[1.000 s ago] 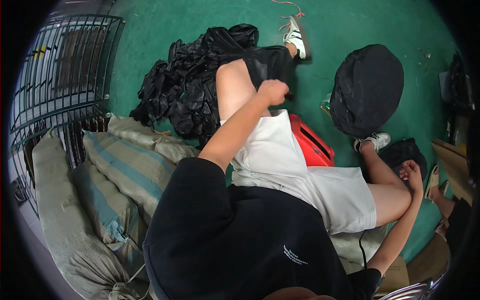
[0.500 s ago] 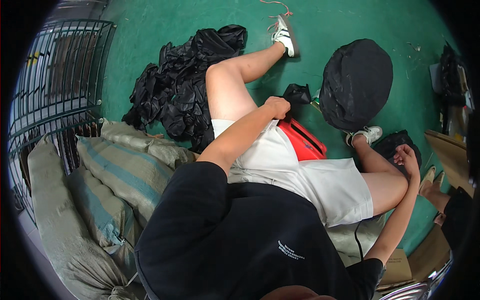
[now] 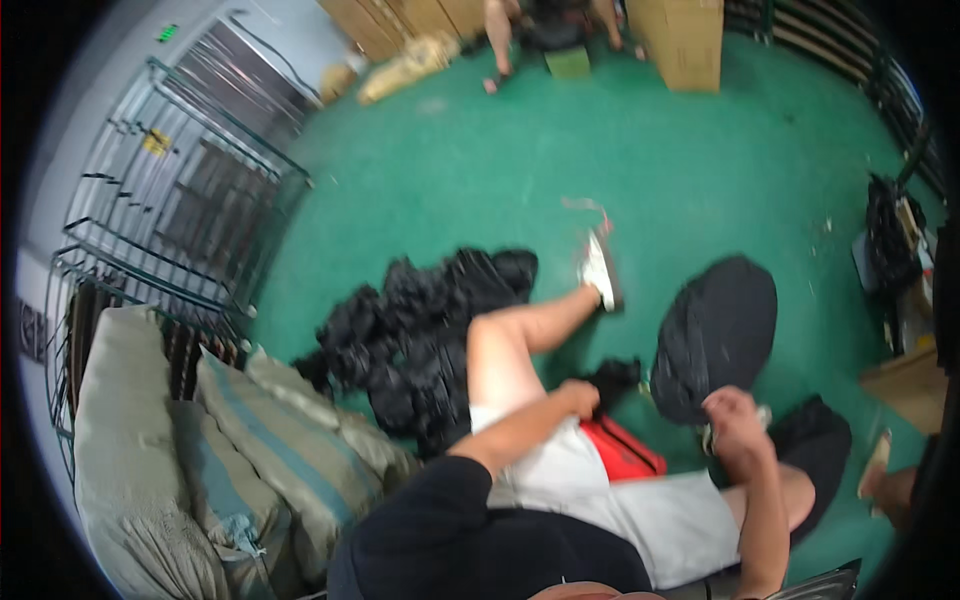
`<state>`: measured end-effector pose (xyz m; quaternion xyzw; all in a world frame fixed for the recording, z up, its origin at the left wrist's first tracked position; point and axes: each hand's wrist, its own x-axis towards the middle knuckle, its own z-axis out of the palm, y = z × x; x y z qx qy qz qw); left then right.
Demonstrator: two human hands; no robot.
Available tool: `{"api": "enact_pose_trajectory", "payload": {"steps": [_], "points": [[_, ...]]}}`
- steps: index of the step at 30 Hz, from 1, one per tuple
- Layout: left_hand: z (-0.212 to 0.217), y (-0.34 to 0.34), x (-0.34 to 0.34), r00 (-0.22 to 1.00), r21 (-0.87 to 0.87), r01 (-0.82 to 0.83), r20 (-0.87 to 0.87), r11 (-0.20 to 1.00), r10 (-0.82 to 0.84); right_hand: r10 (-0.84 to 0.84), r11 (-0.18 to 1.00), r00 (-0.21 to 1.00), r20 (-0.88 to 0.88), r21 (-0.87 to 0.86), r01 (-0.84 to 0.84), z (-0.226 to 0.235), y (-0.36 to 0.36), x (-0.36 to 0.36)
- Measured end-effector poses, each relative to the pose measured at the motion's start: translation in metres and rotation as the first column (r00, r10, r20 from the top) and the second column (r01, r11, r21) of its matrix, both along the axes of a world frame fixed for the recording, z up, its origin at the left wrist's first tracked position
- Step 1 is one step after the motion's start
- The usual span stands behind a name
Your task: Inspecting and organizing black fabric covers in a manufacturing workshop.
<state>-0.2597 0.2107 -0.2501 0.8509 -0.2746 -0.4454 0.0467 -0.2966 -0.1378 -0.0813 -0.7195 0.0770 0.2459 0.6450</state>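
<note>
My left hand (image 3: 578, 400) is closed beside my thigh, at the upper end of a red object with a dark slot or strip (image 3: 622, 450) between my legs. Whatever its fingers hold, if anything, is hidden. Just beyond it lies a small crumpled black piece (image 3: 615, 380). My right hand (image 3: 738, 425) is raised over my right knee, its fingers loosely bent and apart, slightly blurred, with nothing visible in them. It overlaps the near edge of a large rounded black bundle (image 3: 715, 325); whether they touch I cannot tell. A black heap of thin sheeting (image 3: 420, 325) spreads left of my left leg.
Stuffed woven sacks (image 3: 285, 430) lean at my left, beside a green metal rack (image 3: 180, 220). Another person's legs (image 3: 497, 40) and a tall carton (image 3: 690, 45) are at the far side. Another foot (image 3: 876, 470) and a carton (image 3: 905, 385) stand at the right.
The view has tilted up, bringing in the far floor and another person. My right hand has risen from beside my knee toward the black bundle. My left hand stays by the red object.
</note>
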Motion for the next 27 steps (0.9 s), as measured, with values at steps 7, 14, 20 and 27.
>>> {"api": "enact_pose_trajectory", "payload": {"steps": [7, 14, 20, 27], "points": [[-0.014, 0.020, -0.005, 0.989, -0.106, -0.148, -0.043, 0.983, 0.144, 0.634, 0.760, 0.752, 0.180, -0.320, -0.565, 0.002, 0.128, 0.009], [0.001, 0.015, 0.009, 0.977, -0.080, -0.213, -0.035, 0.974, 0.211, 0.788, 0.487, 0.606, 0.103, -0.706, -0.514, -0.005, 0.120, 0.028], [-0.022, 0.016, -0.004, 0.974, -0.110, -0.225, -0.055, 0.968, 0.220, 0.824, 0.313, 0.564, -0.056, -0.785, -0.535, -0.031, 0.106, 0.027], [-0.048, 0.029, 0.009, 0.999, -0.102, -0.038, -0.008, 0.994, 0.038, 0.714, 0.662, 0.609, 0.345, -0.616, -0.427, -0.040, 0.137, 0.034]]}}
